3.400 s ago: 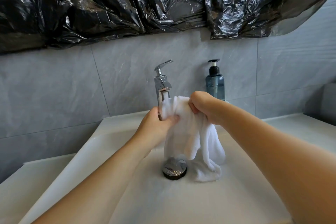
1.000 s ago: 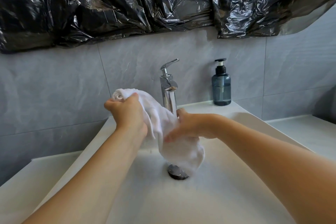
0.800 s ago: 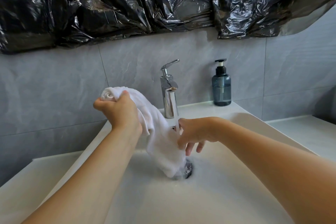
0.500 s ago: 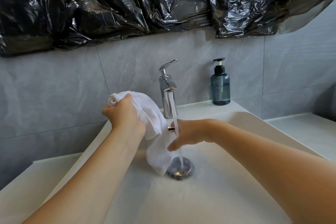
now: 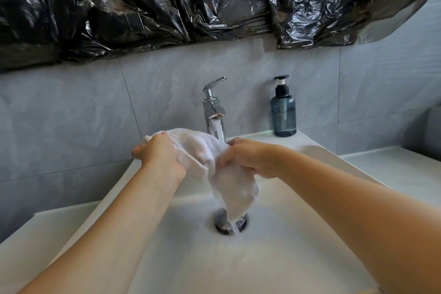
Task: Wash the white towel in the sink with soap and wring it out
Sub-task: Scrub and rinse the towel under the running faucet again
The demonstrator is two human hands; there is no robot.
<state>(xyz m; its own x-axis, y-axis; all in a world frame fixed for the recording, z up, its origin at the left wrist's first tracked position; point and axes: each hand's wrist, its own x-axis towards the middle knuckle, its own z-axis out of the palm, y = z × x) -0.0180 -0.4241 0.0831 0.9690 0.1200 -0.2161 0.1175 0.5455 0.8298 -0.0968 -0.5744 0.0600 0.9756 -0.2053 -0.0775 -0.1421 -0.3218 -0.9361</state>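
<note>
Head view: unlabelled soap bottle (image 5: 283, 112); both hands grip white towel (image 5: 202, 150).

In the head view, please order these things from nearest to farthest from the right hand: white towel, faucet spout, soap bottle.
1. white towel: gripped in the right hand.
2. faucet spout: just behind the hand, slightly left.
3. soap bottle: on the back ledge, farther right.

A white sink (image 5: 298, 258) carries a chrome faucet (image 5: 213, 112) and a blue-grey soap dispenser (image 5: 283, 114) on its back ledge; the towel's tip (image 5: 235, 213) seems to touch the drain (image 5: 220, 223).
</note>
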